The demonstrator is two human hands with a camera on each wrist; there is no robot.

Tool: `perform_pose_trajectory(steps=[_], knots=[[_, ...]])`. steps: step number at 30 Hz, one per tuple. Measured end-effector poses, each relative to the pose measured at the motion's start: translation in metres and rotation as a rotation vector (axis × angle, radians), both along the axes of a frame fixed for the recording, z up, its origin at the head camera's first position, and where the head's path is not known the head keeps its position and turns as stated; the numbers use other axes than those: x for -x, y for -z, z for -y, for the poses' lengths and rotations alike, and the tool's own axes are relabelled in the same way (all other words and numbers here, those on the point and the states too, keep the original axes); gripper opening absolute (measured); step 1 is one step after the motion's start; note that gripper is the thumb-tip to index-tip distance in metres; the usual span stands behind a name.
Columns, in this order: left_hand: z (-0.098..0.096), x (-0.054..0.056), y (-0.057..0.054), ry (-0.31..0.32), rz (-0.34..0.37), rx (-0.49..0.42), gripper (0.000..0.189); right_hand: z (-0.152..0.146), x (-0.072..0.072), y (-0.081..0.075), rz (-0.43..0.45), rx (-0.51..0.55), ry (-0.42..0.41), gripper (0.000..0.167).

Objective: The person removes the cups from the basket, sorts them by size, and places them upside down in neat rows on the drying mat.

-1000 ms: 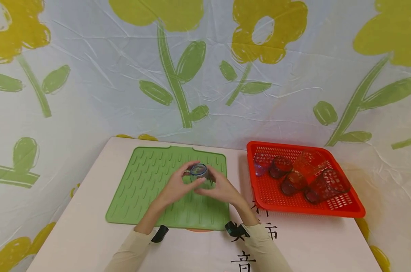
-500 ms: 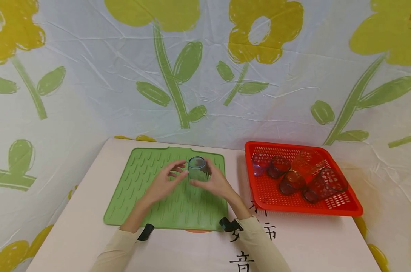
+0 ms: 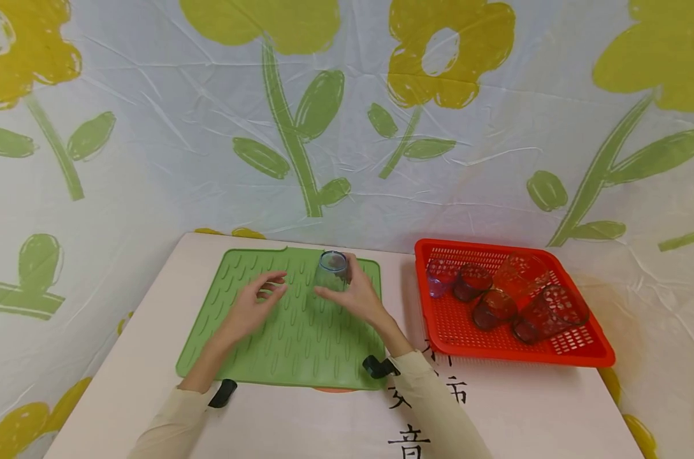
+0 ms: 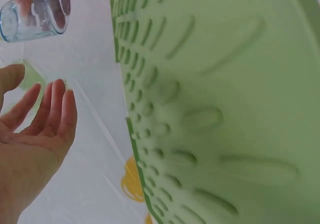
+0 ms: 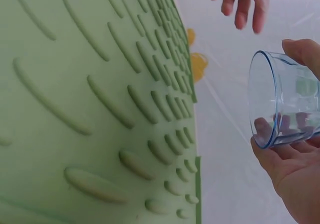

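Note:
A clear drinking glass with a bluish rim (image 3: 327, 278) is in my right hand (image 3: 359, 292), above the far right part of a green ridged mat (image 3: 301, 347). In the right wrist view the wide mouth of the glass (image 5: 287, 96) faces the mat, with a gap between them. Thumb and fingers grip it from opposite sides. My left hand (image 3: 253, 305) hovers over the middle left of the mat, apart from the glass. In the left wrist view the left hand (image 4: 40, 134) holds nothing, its fingers loosely bent.
A red plastic basket (image 3: 524, 359) stands to the right of the mat, holding several glasses (image 3: 544, 312), some lying tilted. The pale tabletop (image 3: 324, 424) carries black characters. A flower-printed cloth (image 3: 209, 159) hangs behind and around the table.
Both hands were at the glass a second ago. The left hand has let go and drawn back to the left. The right hand has carried the glass farther toward the mat's back edge.

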State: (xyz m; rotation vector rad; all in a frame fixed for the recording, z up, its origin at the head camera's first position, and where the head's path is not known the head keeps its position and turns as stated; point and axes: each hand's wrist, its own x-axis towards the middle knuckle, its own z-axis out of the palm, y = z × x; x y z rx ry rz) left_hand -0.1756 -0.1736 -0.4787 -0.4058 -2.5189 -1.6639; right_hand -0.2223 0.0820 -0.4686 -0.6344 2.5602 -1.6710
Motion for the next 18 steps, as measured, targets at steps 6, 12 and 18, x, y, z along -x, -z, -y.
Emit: perform_pose_trajectory(steps=[6, 12, 18], knots=[[0.016, 0.000, 0.006, -0.053, -0.025, 0.005, 0.035, 0.006, 0.007, 0.002, -0.005, 0.025, 0.003, 0.083], [0.040, 0.001, 0.013, -0.091, 0.001, 0.041, 0.036, 0.013, 0.014, 0.002, 0.040, 0.048, 0.025, 0.087], [0.068, 0.005, 0.019, -0.105, -0.003, 0.161, 0.040, 0.026, 0.026, 0.004, 0.040, 0.067, 0.050, 0.085]])
